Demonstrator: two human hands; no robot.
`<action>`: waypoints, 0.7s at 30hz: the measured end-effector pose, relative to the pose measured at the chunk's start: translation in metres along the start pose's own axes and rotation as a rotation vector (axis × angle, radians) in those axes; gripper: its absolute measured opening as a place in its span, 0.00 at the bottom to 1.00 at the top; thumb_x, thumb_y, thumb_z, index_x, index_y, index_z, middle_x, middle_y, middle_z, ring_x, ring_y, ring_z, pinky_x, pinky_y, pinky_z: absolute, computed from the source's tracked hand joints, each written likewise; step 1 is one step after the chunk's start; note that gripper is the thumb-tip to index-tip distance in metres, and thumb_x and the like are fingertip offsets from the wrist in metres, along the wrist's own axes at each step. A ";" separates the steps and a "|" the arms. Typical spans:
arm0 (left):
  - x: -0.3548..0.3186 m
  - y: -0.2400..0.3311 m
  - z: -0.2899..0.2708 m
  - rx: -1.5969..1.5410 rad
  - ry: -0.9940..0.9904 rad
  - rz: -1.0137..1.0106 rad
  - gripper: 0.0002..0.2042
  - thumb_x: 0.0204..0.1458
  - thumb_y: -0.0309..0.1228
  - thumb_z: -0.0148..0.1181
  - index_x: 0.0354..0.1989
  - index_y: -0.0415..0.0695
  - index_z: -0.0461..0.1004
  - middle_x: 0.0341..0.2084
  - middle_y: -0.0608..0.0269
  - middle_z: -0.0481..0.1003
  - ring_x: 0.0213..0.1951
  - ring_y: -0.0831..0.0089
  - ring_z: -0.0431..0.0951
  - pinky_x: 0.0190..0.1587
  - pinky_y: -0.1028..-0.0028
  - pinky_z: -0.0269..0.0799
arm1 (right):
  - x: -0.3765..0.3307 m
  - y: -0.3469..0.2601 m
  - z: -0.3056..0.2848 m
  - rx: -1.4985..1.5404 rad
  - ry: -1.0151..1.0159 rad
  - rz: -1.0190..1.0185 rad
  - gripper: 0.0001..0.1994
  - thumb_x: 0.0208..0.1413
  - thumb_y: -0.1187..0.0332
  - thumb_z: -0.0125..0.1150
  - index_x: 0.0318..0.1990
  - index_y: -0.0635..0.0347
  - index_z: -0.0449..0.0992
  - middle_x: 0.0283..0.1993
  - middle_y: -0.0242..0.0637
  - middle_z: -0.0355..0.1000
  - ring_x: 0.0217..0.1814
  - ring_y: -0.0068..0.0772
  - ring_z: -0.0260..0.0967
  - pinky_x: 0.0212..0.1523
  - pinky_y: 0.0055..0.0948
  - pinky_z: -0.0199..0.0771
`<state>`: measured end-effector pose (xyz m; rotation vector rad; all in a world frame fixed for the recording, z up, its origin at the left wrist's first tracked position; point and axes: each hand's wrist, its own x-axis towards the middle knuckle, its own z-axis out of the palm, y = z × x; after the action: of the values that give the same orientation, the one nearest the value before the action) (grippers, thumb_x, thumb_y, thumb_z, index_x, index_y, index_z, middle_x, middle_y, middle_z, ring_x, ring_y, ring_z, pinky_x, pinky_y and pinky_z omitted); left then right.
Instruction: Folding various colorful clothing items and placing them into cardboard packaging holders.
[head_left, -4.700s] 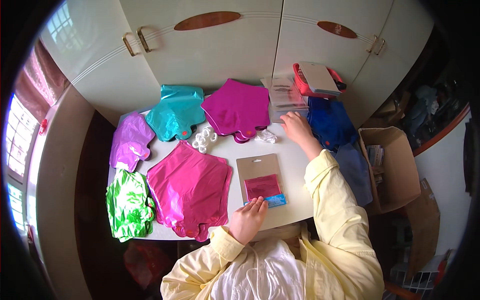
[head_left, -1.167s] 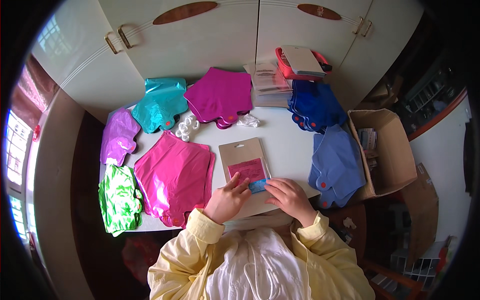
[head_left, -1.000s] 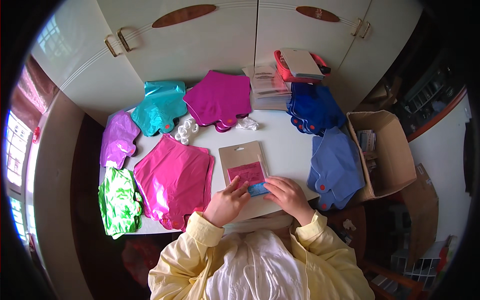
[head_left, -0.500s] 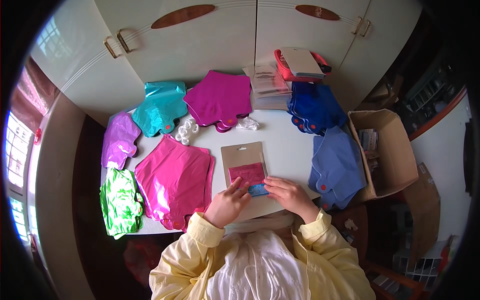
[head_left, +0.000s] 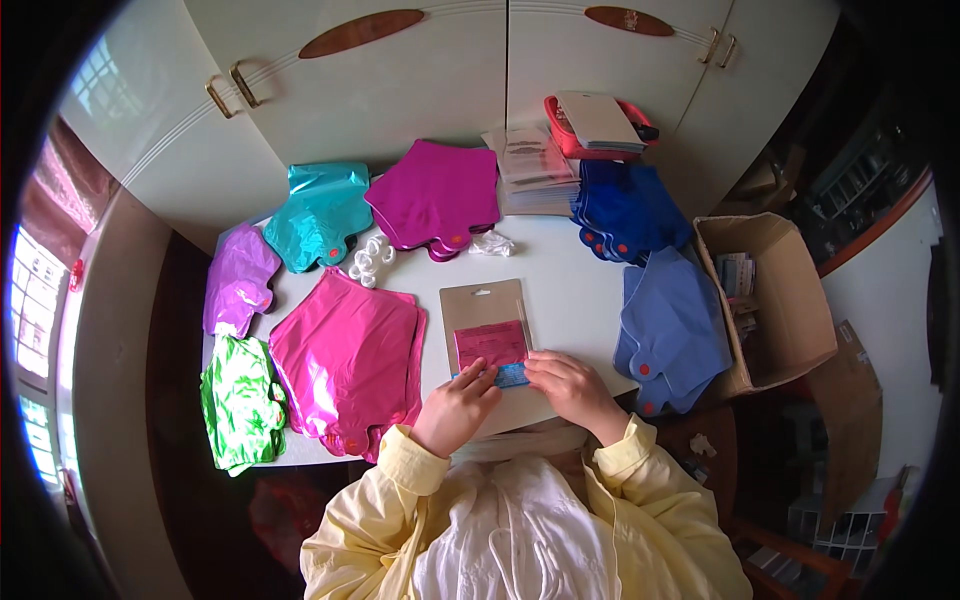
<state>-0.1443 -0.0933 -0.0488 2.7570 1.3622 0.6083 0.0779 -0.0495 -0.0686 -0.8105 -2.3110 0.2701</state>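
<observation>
Lying flat on the white worktop (head_left: pixel 560 290), the grey packet (head_left: pixel 487 322) is sitting just beyond both hands. The left hand (head_left: pixel 455 410) and right hand (head_left: pixel 572 388) are pinching its blue bottom strip (head_left: pixel 508 376), fingers (head_left: pixel 484 375) closed on that near edge beside the pink foil balloons (head_left: pixel 345 360).

one head-worn fisheye view looks steeply down, close over the white table (head_left: pixel 570 290).

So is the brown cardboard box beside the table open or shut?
Open. The cardboard box has its flaps folded outward, and packets show inside against its far wall.
</observation>
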 end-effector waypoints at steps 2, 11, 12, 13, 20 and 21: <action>0.001 0.001 -0.002 -0.030 -0.001 -0.015 0.06 0.43 0.23 0.55 0.31 0.41 0.72 0.47 0.58 0.75 0.53 0.61 0.73 0.50 0.70 0.74 | 0.000 0.001 0.000 0.008 0.002 -0.003 0.11 0.39 0.77 0.66 0.34 0.62 0.78 0.41 0.37 0.76 0.49 0.36 0.73 0.51 0.33 0.74; 0.002 0.038 0.005 -0.043 0.050 -0.055 0.11 0.41 0.25 0.57 0.35 0.40 0.74 0.37 0.62 0.73 0.40 0.65 0.73 0.40 0.69 0.69 | 0.000 0.002 -0.005 0.161 -0.032 0.044 0.11 0.43 0.81 0.59 0.37 0.65 0.77 0.44 0.40 0.74 0.52 0.39 0.71 0.53 0.34 0.72; 0.003 0.042 0.014 -0.101 0.084 -0.062 0.11 0.40 0.25 0.57 0.35 0.40 0.74 0.33 0.63 0.71 0.35 0.66 0.71 0.37 0.69 0.67 | -0.001 0.003 -0.005 0.164 -0.039 0.049 0.11 0.44 0.82 0.57 0.37 0.65 0.77 0.44 0.40 0.75 0.52 0.39 0.71 0.53 0.34 0.72; 0.005 0.047 0.019 -0.102 0.098 -0.088 0.11 0.40 0.25 0.57 0.35 0.41 0.74 0.33 0.63 0.71 0.35 0.66 0.71 0.37 0.69 0.67 | -0.002 0.004 -0.005 0.167 -0.047 0.053 0.11 0.44 0.82 0.55 0.37 0.65 0.77 0.44 0.41 0.75 0.52 0.39 0.71 0.54 0.34 0.72; 0.015 0.058 0.037 -0.153 0.104 -0.204 0.07 0.42 0.24 0.56 0.32 0.40 0.71 0.29 0.60 0.69 0.33 0.63 0.70 0.37 0.67 0.68 | -0.005 0.006 -0.004 0.216 -0.046 0.087 0.13 0.46 0.84 0.51 0.39 0.66 0.77 0.45 0.42 0.74 0.54 0.41 0.70 0.53 0.35 0.72; 0.019 0.060 0.037 -0.154 0.093 -0.244 0.07 0.43 0.25 0.55 0.32 0.40 0.70 0.29 0.59 0.69 0.33 0.64 0.70 0.37 0.67 0.68 | -0.005 0.006 -0.004 0.222 -0.043 0.088 0.13 0.46 0.84 0.51 0.39 0.66 0.77 0.45 0.42 0.74 0.53 0.41 0.70 0.53 0.35 0.72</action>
<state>-0.0760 -0.1101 -0.0660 2.4231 1.5651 0.7972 0.0863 -0.0485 -0.0707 -0.8013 -2.2374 0.5772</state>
